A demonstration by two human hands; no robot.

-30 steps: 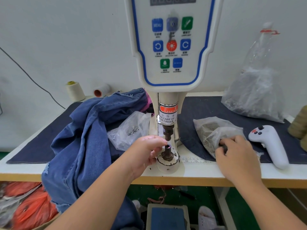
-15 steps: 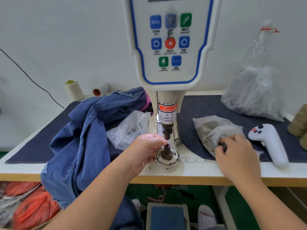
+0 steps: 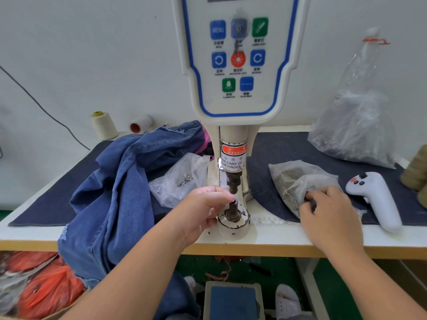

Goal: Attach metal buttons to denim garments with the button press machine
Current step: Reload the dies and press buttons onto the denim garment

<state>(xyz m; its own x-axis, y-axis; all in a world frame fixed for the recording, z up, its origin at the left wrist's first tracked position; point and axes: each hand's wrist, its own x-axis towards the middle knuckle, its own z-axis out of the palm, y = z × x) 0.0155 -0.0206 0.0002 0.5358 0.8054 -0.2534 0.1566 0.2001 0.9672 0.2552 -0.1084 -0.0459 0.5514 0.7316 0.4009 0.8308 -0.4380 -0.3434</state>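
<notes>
The button press machine [image 3: 238, 65] stands at the table's middle, its upper punch [image 3: 233, 182] above the lower die [image 3: 233, 212]. My left hand [image 3: 201, 211] pinches a small metal part [image 3: 234, 201] at the top of the lower die, right under the punch. My right hand [image 3: 330, 215] has its fingers curled in the mouth of a plastic bag of dark metal buttons [image 3: 288, 179] and pinches some of them. A blue denim garment [image 3: 120, 181] lies heaped left of the machine and hangs over the table's front edge.
A small plastic bag of silver parts [image 3: 182, 179] lies between the denim and the machine. A white handheld controller [image 3: 374, 197] and a large plastic bag [image 3: 355, 130] are at the right. Thread cones [image 3: 104, 125] stand at the back left. A foot pedal [image 3: 231, 301] sits below.
Both hands stay almost where they were; my left fingertips remain at the lower die and my right fingers shift slightly inside the button bag.
</notes>
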